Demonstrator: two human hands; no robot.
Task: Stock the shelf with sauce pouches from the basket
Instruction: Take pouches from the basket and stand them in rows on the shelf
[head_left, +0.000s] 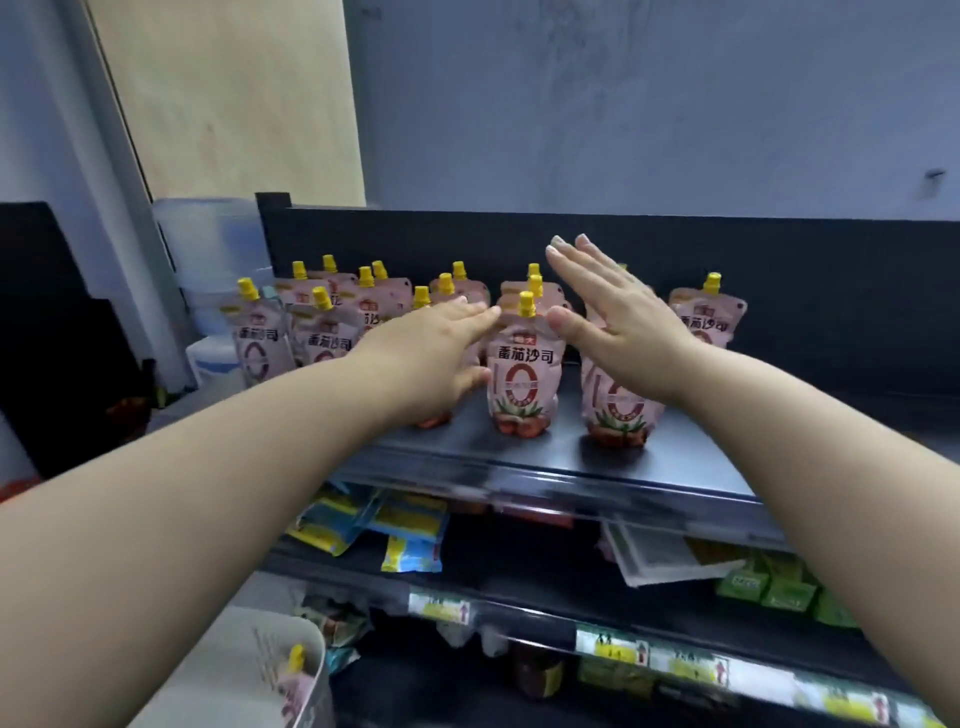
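Left hand: released, fingers straight and together, palm turned toward the front middle pouch. The fingertips are near its yellow cap and the thumb is at its left edge; cannot tell if it really touches. Right hand: also released, fingers straight and slightly fanned, raised on the other side of the same pouch with the thumb just beside its top right corner. Neither hand grasps anything.

The middle pouch stands upright between the two hands, near the front of the top shelf. A second front pouch stands just right of it, its upper half hidden by the right hand. More pouches stand behind these. A cluster of pouches stands upright at the left end, and a single pouch stands well right, near the back wall.

The basket is at bottom left, below the left forearm, with one pouch in it, cap up.

On the lower shelf are blue-yellow packets and green boxes; price tags line the edge below. A water jug stands left of the shelf.
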